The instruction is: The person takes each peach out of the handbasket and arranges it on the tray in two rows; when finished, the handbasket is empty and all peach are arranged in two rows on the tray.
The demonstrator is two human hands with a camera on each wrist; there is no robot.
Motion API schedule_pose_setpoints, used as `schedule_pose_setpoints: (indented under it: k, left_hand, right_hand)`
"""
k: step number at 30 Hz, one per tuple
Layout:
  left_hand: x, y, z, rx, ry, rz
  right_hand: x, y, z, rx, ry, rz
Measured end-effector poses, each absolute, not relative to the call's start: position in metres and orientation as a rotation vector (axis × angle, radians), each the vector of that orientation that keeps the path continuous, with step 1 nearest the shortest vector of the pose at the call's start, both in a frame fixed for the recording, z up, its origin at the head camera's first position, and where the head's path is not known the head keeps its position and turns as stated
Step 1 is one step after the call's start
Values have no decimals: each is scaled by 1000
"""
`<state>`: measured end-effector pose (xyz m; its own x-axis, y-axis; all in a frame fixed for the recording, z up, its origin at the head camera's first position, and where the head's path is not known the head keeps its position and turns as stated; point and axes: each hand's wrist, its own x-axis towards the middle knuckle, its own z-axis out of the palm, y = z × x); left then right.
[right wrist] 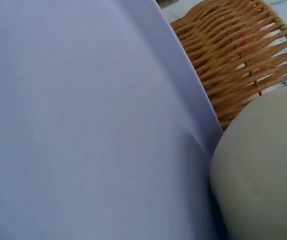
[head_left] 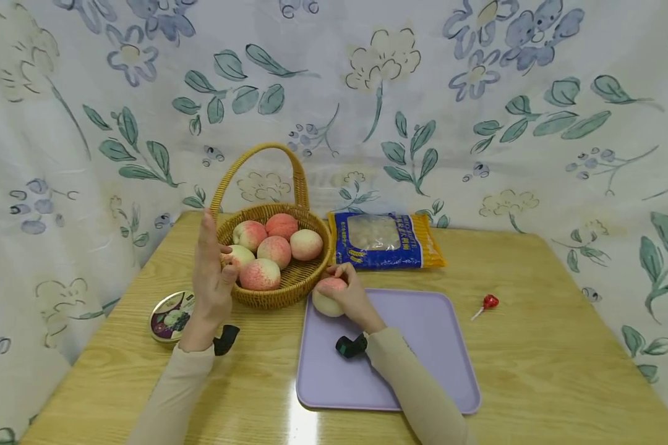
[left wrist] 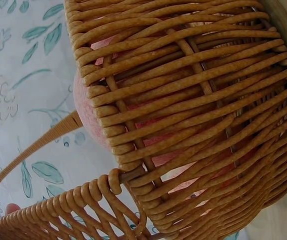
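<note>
My right hand (head_left: 357, 300) grips a peach (head_left: 327, 305), pink on top and cream below, at the upper left corner of the lavender tray (head_left: 423, 346). In the right wrist view the pale side of that peach (right wrist: 263, 170) bulges over the tray's edge, close to the wicker basket (right wrist: 223, 50). My left hand (head_left: 211, 296) is raised at the left side of the basket (head_left: 273, 301), its fingers extended upward near the foot of the arched handle (head_left: 239, 164). Several pink and cream peaches (head_left: 274, 251) lie inside the basket. A fingertip (left wrist: 12, 207) shows behind the handle in the left wrist view.
Behind the tray lies a blue and yellow food packet (head_left: 375, 241) with a clear window. A round tin (head_left: 169, 315) with a fruit picture sits left of the left forearm. Right of the tray is a red lollipop (head_left: 490, 301). Floral cloth (head_left: 334, 93) hangs behind the wooden table (head_left: 545, 346).
</note>
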<state>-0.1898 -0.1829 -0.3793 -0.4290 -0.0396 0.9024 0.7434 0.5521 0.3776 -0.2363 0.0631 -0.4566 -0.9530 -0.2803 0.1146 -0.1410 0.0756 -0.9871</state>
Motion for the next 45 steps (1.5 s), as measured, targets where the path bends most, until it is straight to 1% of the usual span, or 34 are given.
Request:
schedule_pose_setpoints:
  k: [6,11,17,20,24,29,33,36,40,45]
  left_hand:
    - [-192,-184,-376,-594,-1802,-1008]
    - [-192,-184,-377,-596,-1842,-997]
    - [-189,-186,-378,-597,-1884,-966]
    - [-188,-188,-378,-596,-1897,-956]
    - [-186,-189,-378,-590,-1912,-965]
    - [-186,-190,-379,-576,-1942,-969]
    - [-187,-189,-379,-565,-1954,-978]
    - [-187,-189,-380,-555,-1963,-971]
    - [-187,-190,-380,-549,-1968,-952]
    - [-186,-193,-380,-547,-1964,-944]
  right_hand:
    - [-239,60,-457,-555,2250,-1952]
    - [-241,69,-453,-681,2248,-1931]
    - [-246,72,-429,-747,2284,-2063]
    - [-251,65,-413,-766,2309,-2016]
    - [-254,48,-391,-778,2327,-1799]
    - [-257,11,-367,-847,2339,-1371]
    - [-259,-23,-362,-935,2384,-1095]
    - [-258,-45,-368,-931,2455,-962]
    - [-255,-63,-379,-867,2531,-952]
    - [-253,-65,-384,-787,2507,-1182]
